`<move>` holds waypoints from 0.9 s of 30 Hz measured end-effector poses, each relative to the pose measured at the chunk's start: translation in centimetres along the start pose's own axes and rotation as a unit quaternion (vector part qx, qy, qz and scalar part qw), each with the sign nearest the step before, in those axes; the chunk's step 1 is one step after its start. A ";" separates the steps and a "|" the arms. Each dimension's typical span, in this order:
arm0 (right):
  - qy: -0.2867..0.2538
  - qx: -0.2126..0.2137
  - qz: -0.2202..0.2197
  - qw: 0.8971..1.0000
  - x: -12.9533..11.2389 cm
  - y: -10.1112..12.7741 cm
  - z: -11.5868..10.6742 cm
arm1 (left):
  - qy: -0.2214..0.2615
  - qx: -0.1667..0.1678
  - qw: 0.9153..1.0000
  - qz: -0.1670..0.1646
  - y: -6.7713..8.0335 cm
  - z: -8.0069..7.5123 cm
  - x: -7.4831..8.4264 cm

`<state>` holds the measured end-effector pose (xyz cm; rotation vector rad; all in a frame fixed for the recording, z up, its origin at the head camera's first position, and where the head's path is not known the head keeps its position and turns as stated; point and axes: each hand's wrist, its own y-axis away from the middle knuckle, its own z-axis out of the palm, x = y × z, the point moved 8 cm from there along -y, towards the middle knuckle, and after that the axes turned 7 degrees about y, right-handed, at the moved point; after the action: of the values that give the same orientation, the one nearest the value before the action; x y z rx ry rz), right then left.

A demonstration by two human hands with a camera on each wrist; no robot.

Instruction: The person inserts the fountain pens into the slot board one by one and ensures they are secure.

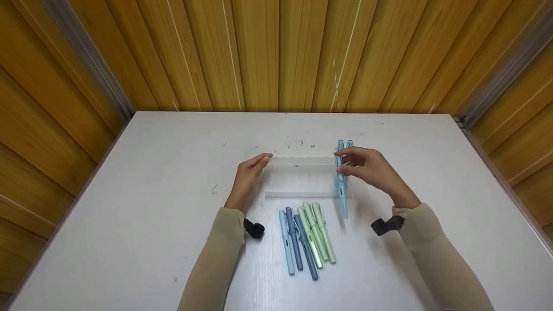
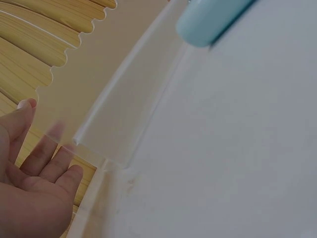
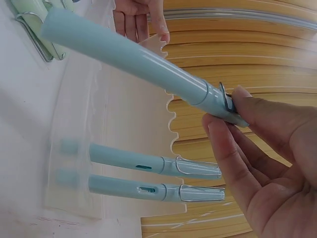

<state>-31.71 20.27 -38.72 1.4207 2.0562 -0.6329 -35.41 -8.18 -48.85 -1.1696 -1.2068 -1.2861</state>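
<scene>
Pale-blue plastic is what the right hand (image 3: 267,163) has in its grip: a light-blue pen (image 3: 143,67), pinched at the clip end between thumb and fingertips, with the barrel slanting free toward the near side. Seen from the head camera, this pen hangs over the right end of a clear acrylic pen rack (image 1: 300,177) with a scalloped back rail. Two more light-blue pens (image 3: 153,176) already lie across the rack side by side, just beside the held one, their clips toward the scalloped rail.

The left hand (image 1: 250,172) holds nothing; its fingers are straight and rest against the left end of the rack, apparently steadying it. The left wrist view shows the open palm just beside the clear rail.

On the white worktop (image 1: 129,194), near the person and in front of the rack, lies a row of loose pens (image 1: 306,235): pale blue, darker blue-grey and light green, close together and roughly parallel.

Judgement: the step in hand is seating a third light-blue pen in the rack. The next move calls for lowering the pen level into the free notch next to the two in place, without knocking them, then easing the pinch while the left hand braces the rack.
</scene>
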 end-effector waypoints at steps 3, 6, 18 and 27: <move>-0.009 0.006 -0.006 1.000 -0.2 -0.2 -0.4 | -0.007 -0.007 1.000 0.012 0.3 0.0 0.7; -0.016 0.015 -0.008 1.000 -0.5 -0.4 -0.8 | -0.015 -0.006 1.000 0.020 0.3 0.0 0.9; -0.037 0.070 0.000 0.997 -0.6 -1.1 -1.7 | -0.010 0.001 1.000 0.009 0.1 -0.2 0.4; -0.052 0.106 -0.006 0.993 -0.5 -1.8 -2.1 | -0.001 -0.006 1.000 0.017 0.1 -0.2 0.5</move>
<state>-33.62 20.69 -36.72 1.4587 1.9643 -0.9339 -35.34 -8.45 -48.33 -1.1950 -1.1779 -1.2690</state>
